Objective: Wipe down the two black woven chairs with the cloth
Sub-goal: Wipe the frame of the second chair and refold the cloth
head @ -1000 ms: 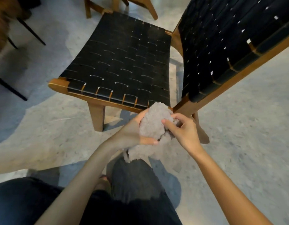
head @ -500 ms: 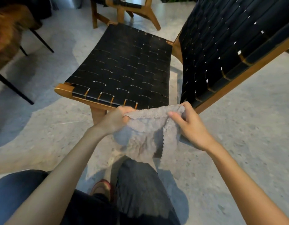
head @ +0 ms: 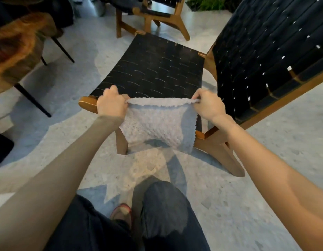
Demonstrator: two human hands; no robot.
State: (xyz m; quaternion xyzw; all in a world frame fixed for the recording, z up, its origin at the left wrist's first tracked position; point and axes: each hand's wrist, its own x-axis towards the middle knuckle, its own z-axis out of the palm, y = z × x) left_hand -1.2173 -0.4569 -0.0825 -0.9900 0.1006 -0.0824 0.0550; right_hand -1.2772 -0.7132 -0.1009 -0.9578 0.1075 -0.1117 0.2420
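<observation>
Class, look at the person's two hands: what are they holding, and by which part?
Both hold the grey cloth by its top corners: left hand grips one, right hand the other.

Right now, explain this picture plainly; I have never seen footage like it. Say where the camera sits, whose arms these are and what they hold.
No machine here: the camera sits on a person's head looking down, so both arms are the wearer's own. The left hand and right hand each pinch a top corner of a pale fluffy cloth, spread flat between them before a black woven chair with a wooden frame. A second such chair stands behind, a wooden table at the left, all on a speckled floor.
</observation>
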